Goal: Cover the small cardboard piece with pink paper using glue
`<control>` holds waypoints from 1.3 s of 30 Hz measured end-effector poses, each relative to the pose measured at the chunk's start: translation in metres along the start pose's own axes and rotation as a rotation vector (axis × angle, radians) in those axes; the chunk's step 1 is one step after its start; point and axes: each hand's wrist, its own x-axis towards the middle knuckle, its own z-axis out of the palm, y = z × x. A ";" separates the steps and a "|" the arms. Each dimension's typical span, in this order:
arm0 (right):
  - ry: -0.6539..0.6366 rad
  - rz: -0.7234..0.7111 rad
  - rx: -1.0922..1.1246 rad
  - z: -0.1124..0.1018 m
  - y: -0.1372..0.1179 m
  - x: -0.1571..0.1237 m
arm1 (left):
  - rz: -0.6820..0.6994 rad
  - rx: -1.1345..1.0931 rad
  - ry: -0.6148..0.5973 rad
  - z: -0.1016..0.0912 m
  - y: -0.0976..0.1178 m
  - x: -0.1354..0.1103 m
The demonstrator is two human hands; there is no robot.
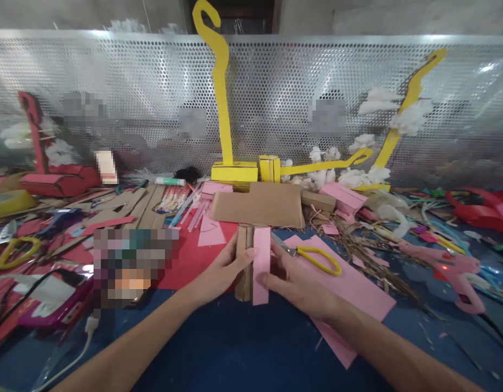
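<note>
Between my hands, over the blue table, is a small brown cardboard box (241, 283) with a pink paper strip (262, 247) along its right side. My left hand (219, 272) grips the box from the left, its thumb reaching across the front to the strip's edge. With the thumb on the strip's lower part, my right hand (300, 286) holds it against the box; its other fingers are partly hidden behind. Yellow-handled scissors (320, 260) lie just beyond my right hand, on a pink paper sheet (357, 296).
A pink glue gun (451, 267) with a lit red light lies at right. Cut cardboard (259, 204) and red paper (182, 267) lie ahead. Yellow hook-topped stands (222, 109) are by the perforated metal panel (153, 81). Scraps, cables and a purple power strip (55, 310) crowd the left.
</note>
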 end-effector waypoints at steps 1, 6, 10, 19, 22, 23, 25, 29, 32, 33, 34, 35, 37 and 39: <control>0.000 0.003 0.005 0.000 0.000 0.000 | 0.000 0.002 0.003 0.000 0.000 0.000; 0.069 0.004 -0.018 0.005 0.003 0.000 | -0.015 -0.005 0.012 0.000 0.000 0.001; 0.137 -0.027 -0.044 0.006 0.007 0.001 | -0.008 -0.038 -0.008 0.002 -0.002 0.000; 0.191 -0.074 -0.106 0.005 0.010 0.002 | 0.015 0.012 0.046 0.003 -0.011 0.004; 0.174 -0.078 -0.104 0.008 0.009 0.002 | 0.009 0.031 0.115 0.004 -0.012 0.005; 0.167 -0.076 -0.101 0.009 0.009 0.001 | 0.003 0.032 0.124 0.005 -0.010 0.005; 0.162 -0.070 -0.102 0.010 0.009 0.001 | -0.006 0.036 0.129 0.006 -0.007 0.004; 0.159 -0.066 -0.113 0.009 0.009 0.000 | -0.033 0.038 0.120 0.007 0.001 0.002; 0.162 -0.079 -0.116 0.007 0.011 0.000 | -0.041 0.035 0.113 0.006 0.002 0.001; 0.163 -0.080 -0.113 0.007 0.012 0.000 | -0.036 0.035 0.107 0.006 0.001 0.001; 0.163 -0.078 -0.109 0.006 0.012 0.000 | -0.030 0.037 0.100 0.006 0.001 0.001; 0.163 -0.077 -0.105 0.006 0.012 0.000 | -0.022 0.039 0.094 0.006 0.000 0.001; 0.159 -0.077 -0.097 0.007 0.012 0.001 | -0.008 0.048 0.091 0.005 -0.001 0.002; 0.147 -0.083 -0.097 0.008 0.010 0.001 | -0.001 0.055 0.103 0.005 -0.002 0.003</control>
